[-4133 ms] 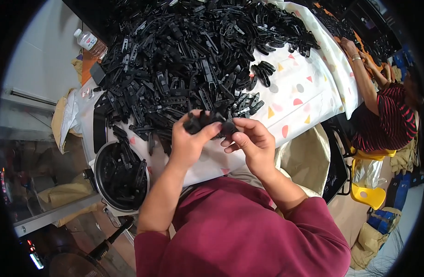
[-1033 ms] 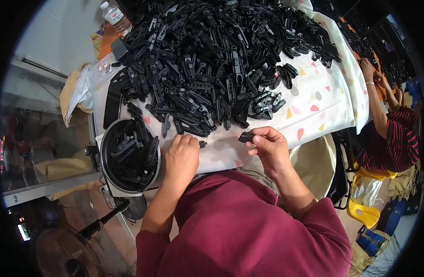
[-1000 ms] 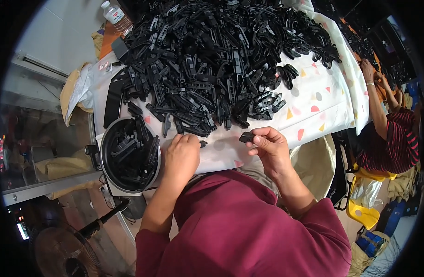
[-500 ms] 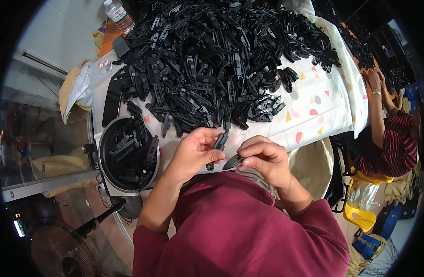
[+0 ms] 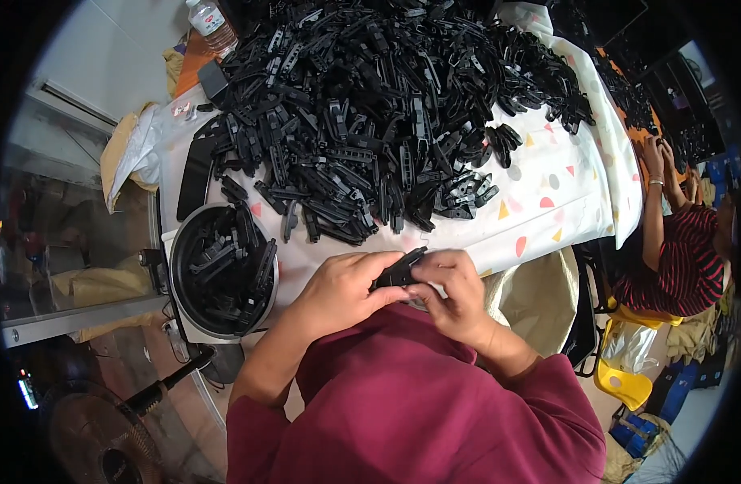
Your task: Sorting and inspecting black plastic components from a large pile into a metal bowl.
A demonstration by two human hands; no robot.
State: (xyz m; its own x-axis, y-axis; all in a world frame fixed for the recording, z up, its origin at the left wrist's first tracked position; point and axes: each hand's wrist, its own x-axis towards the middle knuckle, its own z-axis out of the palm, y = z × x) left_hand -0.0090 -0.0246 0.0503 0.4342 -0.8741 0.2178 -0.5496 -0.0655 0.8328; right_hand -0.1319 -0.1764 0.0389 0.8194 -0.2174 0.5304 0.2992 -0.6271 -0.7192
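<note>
Between my two hands, just in front of my body, is a narrow black plastic part (image 5: 397, 272), tilted up toward the right. My left hand (image 5: 338, 292) is closed on its left end, thumb below and fingers above. My right hand (image 5: 457, 292) pinches its right end with thumb and fingertips; whether a second small piece is in those fingers is hidden. Beyond my hands a large heap of similar long black plastic parts (image 5: 338, 113) covers much of the table. Left of my left hand stands a round dark bowl (image 5: 178, 274) with more such parts in it.
A patterned white tablecloth (image 5: 540, 173) covers the table. A dark flat phone-like slab (image 5: 195, 179) and a plastic bottle (image 5: 212, 26) are at the left. A pale sack (image 5: 540, 294) hangs at the near right, a fan (image 5: 104, 436) stands lower left, and a co-worker in stripes (image 5: 669, 262) sits far right.
My hands have come together. The long part in my left hand and the small dark piece in my right, apart before, now meet, and the part has turned from upright to slanting right.
</note>
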